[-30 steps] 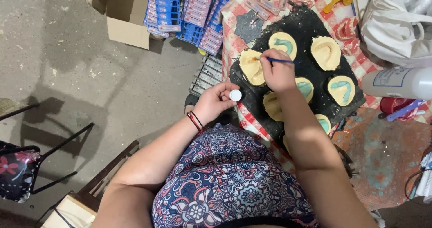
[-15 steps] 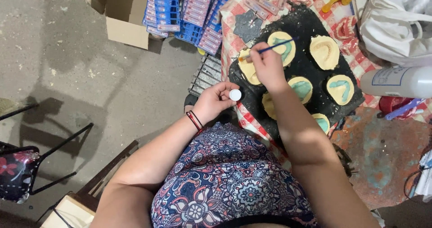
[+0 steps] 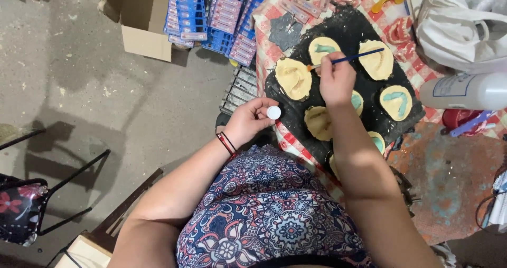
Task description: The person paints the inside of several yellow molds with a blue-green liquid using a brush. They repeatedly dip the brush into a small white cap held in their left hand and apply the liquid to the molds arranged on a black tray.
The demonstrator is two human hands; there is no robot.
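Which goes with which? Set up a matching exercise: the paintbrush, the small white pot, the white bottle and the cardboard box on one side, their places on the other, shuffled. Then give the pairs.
Things:
1. paintbrush
2. small white pot
3. white bottle
4. cardboard box

Places:
A. lying on its side at the right edge of the table
B. on the floor, top left
C. in the right hand, tip by a yellow mould
D. in the fingers of the left hand

Pairs: 1-C, 2-D, 3-A, 4-B
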